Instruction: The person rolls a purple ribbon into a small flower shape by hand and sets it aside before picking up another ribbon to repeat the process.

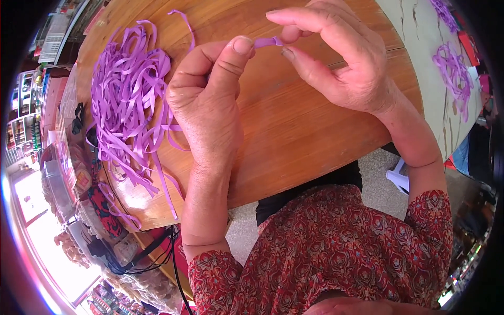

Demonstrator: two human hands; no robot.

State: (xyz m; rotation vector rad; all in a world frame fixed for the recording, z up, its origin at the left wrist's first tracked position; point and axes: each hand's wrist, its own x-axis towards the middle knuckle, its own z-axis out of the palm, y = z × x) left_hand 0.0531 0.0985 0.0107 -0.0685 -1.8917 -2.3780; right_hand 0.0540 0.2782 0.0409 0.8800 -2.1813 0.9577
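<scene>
My left hand (210,94) is closed, with a short piece of purple ribbon (266,42) pinched between thumb and curled fingers. The ribbon's folded or knotted tip points toward my right hand (341,58), whose fingers and thumb are spread apart around that tip. Whether a right fingertip touches the ribbon I cannot tell. A strand of ribbon (185,23) rises behind the left hand. To the left of that hand, a large tangled heap of purple ribbon (131,84) lies on the wooden table (299,136), some ends trailing to the near edge.
On the right, a pale surface (438,100) carries another small bunch of purple ribbon (455,76). Black cables (170,244) hang by the table's near left corner, beside plastic-wrapped goods (68,184). A white plastic object (399,177) stands on the floor below.
</scene>
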